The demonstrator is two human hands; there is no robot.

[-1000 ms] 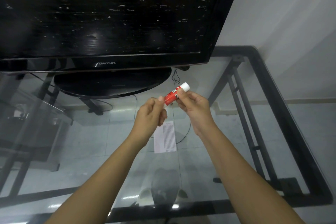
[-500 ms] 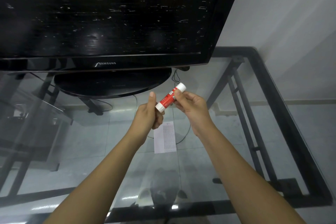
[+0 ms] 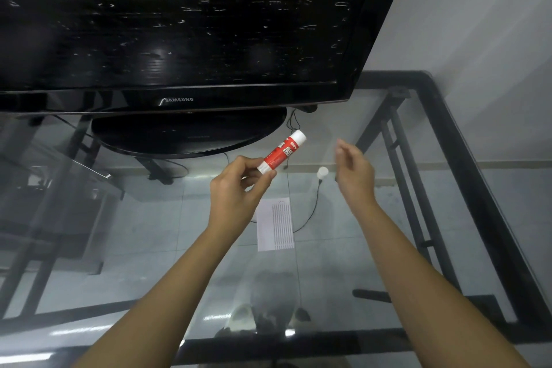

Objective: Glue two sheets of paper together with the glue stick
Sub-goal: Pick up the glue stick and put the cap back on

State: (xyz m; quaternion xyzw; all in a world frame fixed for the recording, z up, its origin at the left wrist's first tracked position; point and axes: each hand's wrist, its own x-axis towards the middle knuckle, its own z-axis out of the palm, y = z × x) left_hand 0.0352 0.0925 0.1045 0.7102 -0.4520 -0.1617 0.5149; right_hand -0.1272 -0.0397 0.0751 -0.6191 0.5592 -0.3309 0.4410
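Note:
My left hand (image 3: 236, 191) pinches the lower end of a red and white glue stick (image 3: 282, 152), which tilts up to the right above the glass table (image 3: 343, 263). My right hand (image 3: 354, 172) hovers to the right of the stick with its fingers apart, holding nothing, and is slightly blurred. A small white round piece (image 3: 322, 172), like a cap, shows just left of that hand; whether it lies on the glass I cannot tell. A white lined sheet of paper (image 3: 274, 224) lies flat on the glass below both hands. I can make out only one sheet.
A large black television (image 3: 179, 24) on a round base (image 3: 188, 134) stands at the back of the table. The table's black metal frame (image 3: 466, 158) runs along the right and front. A thin black cable (image 3: 310, 212) shows under the glass. A grey wall rises on the right.
My right hand has let go of the glue stick and moved off to the right. My left hand now holds the stick alone. The small white piece has appeared beside my right hand.

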